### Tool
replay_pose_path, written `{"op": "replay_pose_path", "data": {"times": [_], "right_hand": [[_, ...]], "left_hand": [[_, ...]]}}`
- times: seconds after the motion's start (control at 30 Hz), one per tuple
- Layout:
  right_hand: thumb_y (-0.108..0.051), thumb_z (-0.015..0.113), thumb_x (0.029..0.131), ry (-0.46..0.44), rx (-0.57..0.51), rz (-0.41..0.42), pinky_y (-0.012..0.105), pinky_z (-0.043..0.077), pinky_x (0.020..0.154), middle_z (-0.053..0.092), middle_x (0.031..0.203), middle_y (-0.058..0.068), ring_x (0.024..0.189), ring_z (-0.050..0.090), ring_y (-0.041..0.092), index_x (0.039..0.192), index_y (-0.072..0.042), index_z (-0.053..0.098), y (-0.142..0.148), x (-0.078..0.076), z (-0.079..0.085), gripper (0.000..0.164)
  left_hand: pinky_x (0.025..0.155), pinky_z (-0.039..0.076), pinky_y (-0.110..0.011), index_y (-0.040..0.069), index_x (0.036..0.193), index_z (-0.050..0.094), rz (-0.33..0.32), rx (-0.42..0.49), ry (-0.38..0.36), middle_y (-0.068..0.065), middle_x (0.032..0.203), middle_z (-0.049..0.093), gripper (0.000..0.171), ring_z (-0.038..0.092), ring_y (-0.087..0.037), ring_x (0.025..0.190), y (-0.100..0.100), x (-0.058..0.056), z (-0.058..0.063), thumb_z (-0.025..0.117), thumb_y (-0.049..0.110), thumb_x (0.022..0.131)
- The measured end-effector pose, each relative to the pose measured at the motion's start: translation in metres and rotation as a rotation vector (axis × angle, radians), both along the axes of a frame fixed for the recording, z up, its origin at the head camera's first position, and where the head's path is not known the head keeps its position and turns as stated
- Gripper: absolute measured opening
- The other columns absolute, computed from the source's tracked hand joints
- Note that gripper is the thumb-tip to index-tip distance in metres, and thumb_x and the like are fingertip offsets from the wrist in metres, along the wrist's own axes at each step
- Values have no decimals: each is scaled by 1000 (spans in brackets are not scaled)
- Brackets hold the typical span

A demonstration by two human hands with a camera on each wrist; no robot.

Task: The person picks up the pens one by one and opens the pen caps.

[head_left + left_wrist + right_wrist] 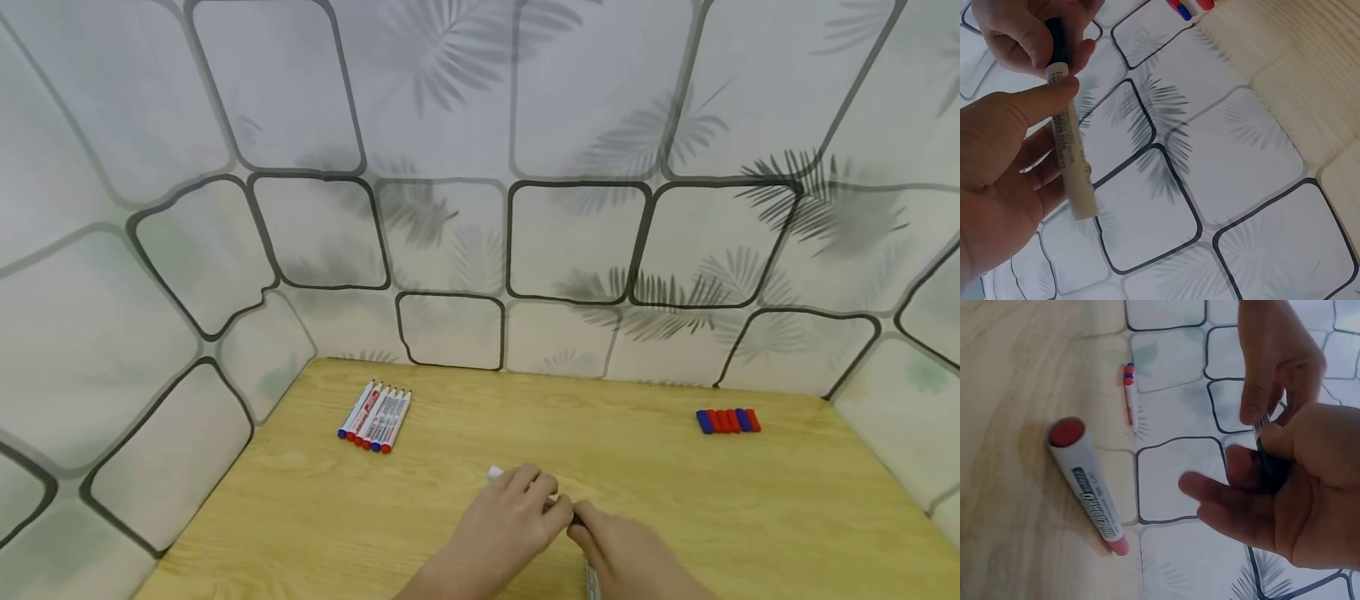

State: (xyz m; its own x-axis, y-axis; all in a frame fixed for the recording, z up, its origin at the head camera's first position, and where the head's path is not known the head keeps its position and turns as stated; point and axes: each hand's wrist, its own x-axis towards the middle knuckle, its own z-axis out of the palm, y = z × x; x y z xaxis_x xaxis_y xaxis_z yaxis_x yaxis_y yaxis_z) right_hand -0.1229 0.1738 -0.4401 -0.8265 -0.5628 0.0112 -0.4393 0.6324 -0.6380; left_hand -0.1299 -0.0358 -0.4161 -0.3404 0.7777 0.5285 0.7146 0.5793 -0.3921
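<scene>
Above the table, my left hand [510, 521] grips the white barrel of a marker [1074, 162], thumb across its printed side. My right hand [622, 550] pinches the dark cap [1057, 39] at the other end of that marker. The two hands almost meet, and in the head view they cover most of the pen, leaving its white end out past the left fingers. Another white marker with red ends [1092, 487] lies on the wood below my right hand; only a sliver of it shows in the head view.
A neat row of several white markers [377, 417] with red and blue ends lies on the left of the wooden table [300, 517]. Several short red and blue caps [727, 421] are lined up at the back right. Patterned fabric [450, 233] rises behind and along the sides.
</scene>
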Motion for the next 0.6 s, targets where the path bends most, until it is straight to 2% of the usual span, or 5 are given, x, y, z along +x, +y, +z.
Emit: {"op": "replay_pose_path", "data": {"times": [0.07, 0.17, 0.3, 0.43, 0.6], "right_hand": [[-27, 41, 108, -15, -21, 30, 22, 39, 54, 51, 71, -14, 57, 42, -2, 107, -12, 56, 4, 0, 2, 21], [-27, 42, 108, -48, -29, 69, 21, 37, 52, 46, 66, -16, 53, 40, -1, 104, -14, 57, 9, -1, 3, 21], [-28, 49, 105, -52, 53, 46, 22, 35, 51, 44, 64, -15, 52, 38, 0, 98, -16, 59, 11, -1, 1, 17], [-27, 53, 103, -44, 114, 3, 22, 36, 50, 48, 63, -14, 51, 39, 2, 97, -17, 60, 8, -1, -1, 13], [-29, 50, 104, 8, 128, 8, 21, 35, 47, 46, 60, -15, 47, 35, 1, 94, -18, 59, 2, 1, -3, 18]], "left_hand": [[78, 51, -21, 24, 95, 71, -19, 12, 16, 6, 95, 60, 9, 57, -10, 87, 0, -2, 0, 74, 24, 87], [64, 45, -15, 26, 95, 71, -33, -41, 34, 8, 89, 56, 7, 52, -7, 79, 0, -1, 2, 73, 26, 88], [50, 32, -12, 27, 94, 71, -24, -135, 34, 10, 82, 55, 6, 46, -4, 68, 2, 1, 1, 74, 27, 88], [49, 31, -11, 28, 98, 72, 11, -225, -25, 13, 83, 58, 9, 46, -2, 67, 2, 0, 1, 73, 30, 90], [55, 38, -10, 30, 104, 72, 33, -320, -91, 16, 89, 61, 13, 49, -1, 71, -1, -4, 6, 71, 34, 91]]}}
